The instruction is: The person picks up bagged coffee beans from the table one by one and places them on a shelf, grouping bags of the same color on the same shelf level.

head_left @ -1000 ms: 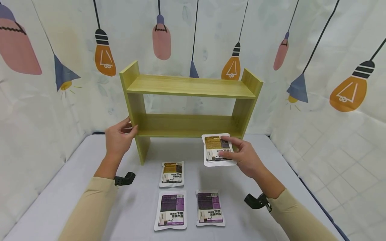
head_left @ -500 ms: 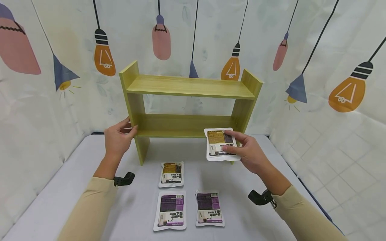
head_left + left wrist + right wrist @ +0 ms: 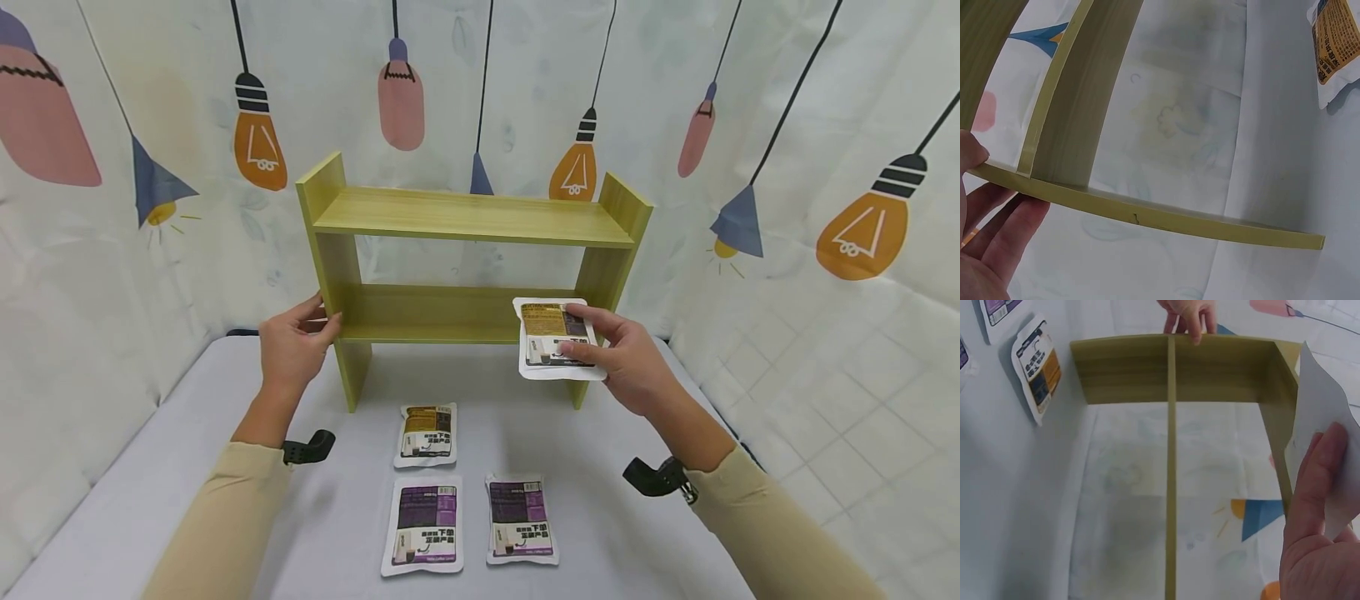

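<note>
A two-tier wooden shelf (image 3: 472, 218) stands at the back of the grey table (image 3: 187, 450). My left hand (image 3: 294, 343) grips its left side panel at the lower board; the left wrist view shows my fingers (image 3: 997, 240) against the panel edge. My right hand (image 3: 626, 357) pinches an orange-and-dark sachet (image 3: 555, 337) and holds it in the air in front of the lower board's right end. In the right wrist view the sachet (image 3: 1319, 434) shows its white back beside the shelf (image 3: 1172, 369).
Three sachets lie flat on the table in front of the shelf: an orange one (image 3: 427, 433) and two purple ones (image 3: 424, 524) (image 3: 521, 518). A curtain printed with lamps hangs behind and at both sides. The table edge runs along the right.
My right hand has lifted the sachet up and back toward the right end of the lower shelf. The left hand stays on the side panel.
</note>
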Demonstrator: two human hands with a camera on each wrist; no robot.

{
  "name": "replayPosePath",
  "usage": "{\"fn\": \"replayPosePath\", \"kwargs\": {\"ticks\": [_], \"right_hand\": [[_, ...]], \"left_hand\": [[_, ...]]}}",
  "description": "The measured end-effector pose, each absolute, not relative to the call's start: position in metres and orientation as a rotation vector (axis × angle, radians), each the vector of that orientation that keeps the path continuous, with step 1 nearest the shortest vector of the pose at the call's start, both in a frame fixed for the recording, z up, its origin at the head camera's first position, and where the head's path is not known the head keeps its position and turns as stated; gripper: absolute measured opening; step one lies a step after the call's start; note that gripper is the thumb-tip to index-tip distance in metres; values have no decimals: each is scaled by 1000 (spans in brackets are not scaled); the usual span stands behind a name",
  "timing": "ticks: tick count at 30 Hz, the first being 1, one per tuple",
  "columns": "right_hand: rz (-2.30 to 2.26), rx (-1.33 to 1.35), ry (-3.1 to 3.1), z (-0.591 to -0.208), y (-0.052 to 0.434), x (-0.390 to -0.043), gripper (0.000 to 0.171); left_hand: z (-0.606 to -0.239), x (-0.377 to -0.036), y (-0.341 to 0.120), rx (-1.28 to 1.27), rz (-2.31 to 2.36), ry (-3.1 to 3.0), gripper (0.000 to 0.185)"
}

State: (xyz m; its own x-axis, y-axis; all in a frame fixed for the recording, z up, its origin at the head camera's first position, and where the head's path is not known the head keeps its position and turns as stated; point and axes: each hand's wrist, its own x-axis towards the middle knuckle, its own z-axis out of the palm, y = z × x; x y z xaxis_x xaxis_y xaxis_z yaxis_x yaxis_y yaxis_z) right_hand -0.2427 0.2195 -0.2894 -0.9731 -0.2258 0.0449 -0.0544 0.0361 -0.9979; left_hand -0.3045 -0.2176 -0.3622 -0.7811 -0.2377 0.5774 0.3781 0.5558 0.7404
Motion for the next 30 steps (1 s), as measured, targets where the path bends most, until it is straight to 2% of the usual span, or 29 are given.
{"fn": "replayPosePath", "kwargs": {"ticks": [30], "right_hand": [[-2237,-336,2084,-245,213,-254,59]], "left_hand": [[-362,-303,-216,-86,-1249,-2144,47]]}}
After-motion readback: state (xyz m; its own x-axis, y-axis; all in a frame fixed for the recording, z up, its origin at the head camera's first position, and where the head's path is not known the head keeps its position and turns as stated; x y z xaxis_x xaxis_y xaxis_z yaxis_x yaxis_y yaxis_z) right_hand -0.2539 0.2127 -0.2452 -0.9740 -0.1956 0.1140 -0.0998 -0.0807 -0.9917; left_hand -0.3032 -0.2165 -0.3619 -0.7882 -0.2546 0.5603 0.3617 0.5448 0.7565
